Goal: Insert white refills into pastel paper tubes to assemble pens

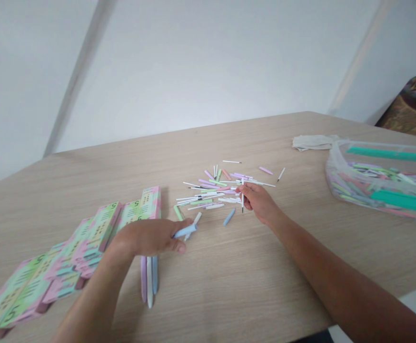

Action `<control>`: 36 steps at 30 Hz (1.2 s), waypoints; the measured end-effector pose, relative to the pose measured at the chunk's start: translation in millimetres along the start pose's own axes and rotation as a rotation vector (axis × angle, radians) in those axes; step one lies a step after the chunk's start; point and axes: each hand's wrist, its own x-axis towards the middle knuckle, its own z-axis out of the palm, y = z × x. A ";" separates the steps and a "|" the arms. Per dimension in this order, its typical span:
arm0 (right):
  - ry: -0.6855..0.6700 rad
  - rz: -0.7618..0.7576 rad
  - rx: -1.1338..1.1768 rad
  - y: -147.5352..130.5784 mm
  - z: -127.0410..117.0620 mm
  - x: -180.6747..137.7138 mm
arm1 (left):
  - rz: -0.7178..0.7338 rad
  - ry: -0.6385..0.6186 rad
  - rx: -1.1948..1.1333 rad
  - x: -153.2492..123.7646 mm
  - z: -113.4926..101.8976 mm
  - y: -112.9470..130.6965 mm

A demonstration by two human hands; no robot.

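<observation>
My left hand (154, 237) is closed around a light blue pen barrel (185, 231), held between thumb and fingers low over the table. A white pen piece (197, 218) shows just behind it; whether the hand touches it I cannot tell. My right hand (260, 201) pinches a thin white pen refill (242, 196) upright, its dark tip downward. Around those fingers lies a loose pile of white refills (199, 196) and pastel pen parts. A blue pen piece (229, 216) lies just in front of the pile. Three pens, purple (143, 278), white (150, 281) and blue (154, 275), lie side by side below my left hand.
Pink and green printed boxes (101, 224) are stacked in a row at the left, partly behind my left arm. A clear plastic bag (340, 183) full of pastel pen parts lies at the right. A whitish cloth (311, 142) touches its far end. A wall stands behind the wooden table (208, 295).
</observation>
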 end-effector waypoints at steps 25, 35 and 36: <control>-0.418 0.172 -0.963 -1.0 -5.2 -18.4 | 0.040 0.001 -0.057 1.2 -1.9 0.3; -0.411 -0.187 -0.874 11.3 40.8 -46.8 | 0.012 -0.039 -0.073 7.7 2.0 11.9; -0.435 -0.214 -0.864 11.3 42.1 -49.3 | 0.011 -0.043 -0.067 8.3 2.6 12.2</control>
